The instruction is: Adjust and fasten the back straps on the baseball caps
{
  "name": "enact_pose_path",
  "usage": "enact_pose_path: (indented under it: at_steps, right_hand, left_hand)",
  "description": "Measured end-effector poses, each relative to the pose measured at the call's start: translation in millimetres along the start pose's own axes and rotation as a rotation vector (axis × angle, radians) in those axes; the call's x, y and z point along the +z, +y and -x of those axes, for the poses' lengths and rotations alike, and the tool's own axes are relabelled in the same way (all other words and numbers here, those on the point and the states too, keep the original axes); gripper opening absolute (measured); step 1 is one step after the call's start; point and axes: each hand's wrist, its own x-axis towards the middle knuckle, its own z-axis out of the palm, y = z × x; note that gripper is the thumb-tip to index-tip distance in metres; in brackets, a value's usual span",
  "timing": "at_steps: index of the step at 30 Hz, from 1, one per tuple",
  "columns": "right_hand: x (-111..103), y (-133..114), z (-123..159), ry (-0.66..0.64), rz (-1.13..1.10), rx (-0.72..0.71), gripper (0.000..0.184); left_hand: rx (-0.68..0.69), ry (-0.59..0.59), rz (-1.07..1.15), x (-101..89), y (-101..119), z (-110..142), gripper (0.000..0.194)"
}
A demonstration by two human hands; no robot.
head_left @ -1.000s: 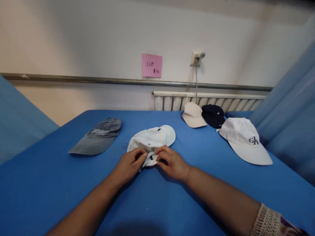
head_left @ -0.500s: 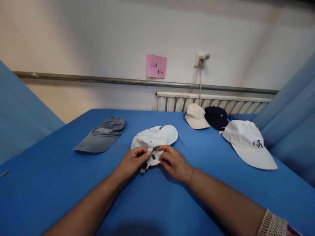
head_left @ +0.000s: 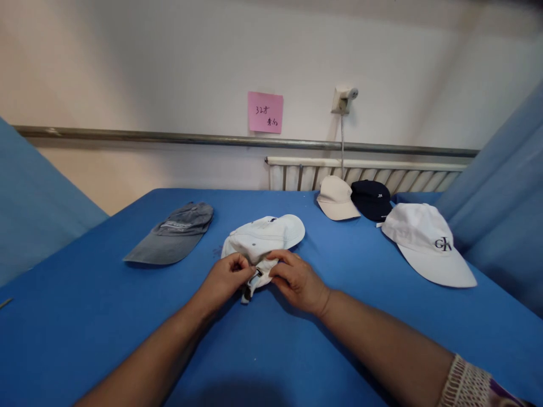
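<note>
Filling the view is one big blue table (head_left: 271, 362), right? Any free room on it?

Yep, smooth cover, bare in front, plus open stretches out to the white cap (head_left: 428, 243) on the right and the washed-out grey cap (head_left: 172, 233) on the left. Far edge is well back.

And the pale cap (head_left: 265, 236)?

Mid-table, off-white, soft stitched cloth, kinda slumped crown, rounded brim pointing off to the right, tiny dark logo.

Hands?

Right hand (head_left: 299, 282) pinches its back edge; left hand (head_left: 227, 277), just beside, has fingertips closed on the narrow strap (head_left: 253, 282). Smallest bit's a dark buckle-looking thing (head_left: 246, 294) dangling below, too tiny to tell.
</note>
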Motion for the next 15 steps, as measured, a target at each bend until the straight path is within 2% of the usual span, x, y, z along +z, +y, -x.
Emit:
enact_pose_path:
  at_steps: [8, 15]
  right_hand:
    - [-0.3, -1.9, -0.5, -0.002, 0.022, -0.003, 0.016]
    - [0.1, -1.5, -0.5, 0.007, 0.036, -0.013, 0.015]
  left_hand:
    - [0.091, 0.031, -0.093, 2.5, -5.1, 0.1, 0.023]
    - [0.109, 0.065, -0.141, 10.4, -3.5, 5.9, 0.019]
